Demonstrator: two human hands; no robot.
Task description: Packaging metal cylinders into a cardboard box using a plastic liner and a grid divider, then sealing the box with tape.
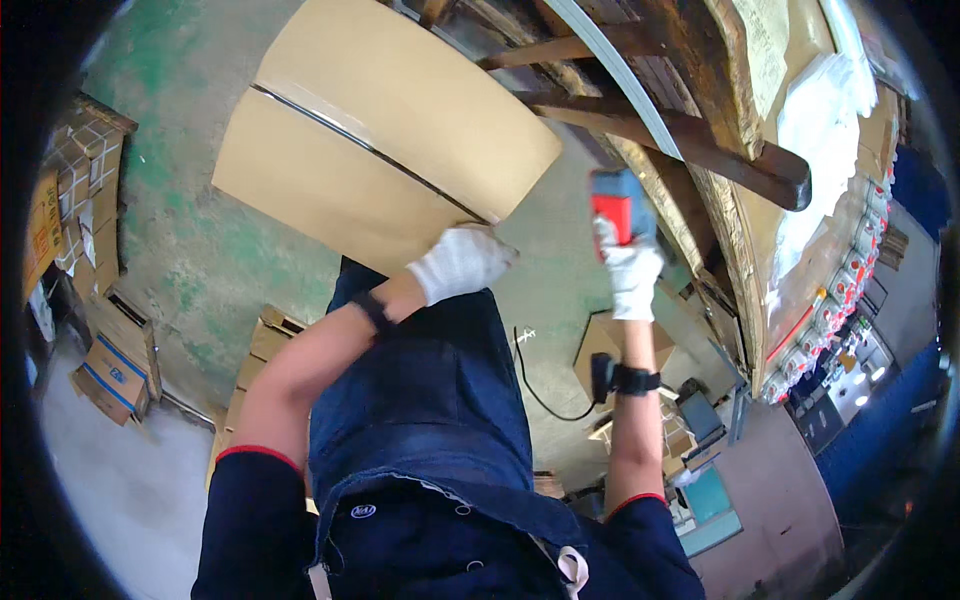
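A large brown cardboard box (370,130) lies in front of me, its two top flaps meeting along a dark seam. At the near right end of that seam, my left hand (462,264), in a white knitted glove, lies against the box edge. Its fingers are curled in, and what they may hold is hidden. Off to the right of the box, my right hand (632,270), also gloved in white, is closed around a red and dark blue hand-held tool (618,205). Motion blurs the tool, so its exact kind does not show.
At the right stands a wooden-edged workbench (735,240) with a dark beam end (785,178) jutting out and white plastic sheeting (820,140) on top. Stacked cartons (95,200) stand at the left. Another carton (600,350) sits on the floor below my right hand.
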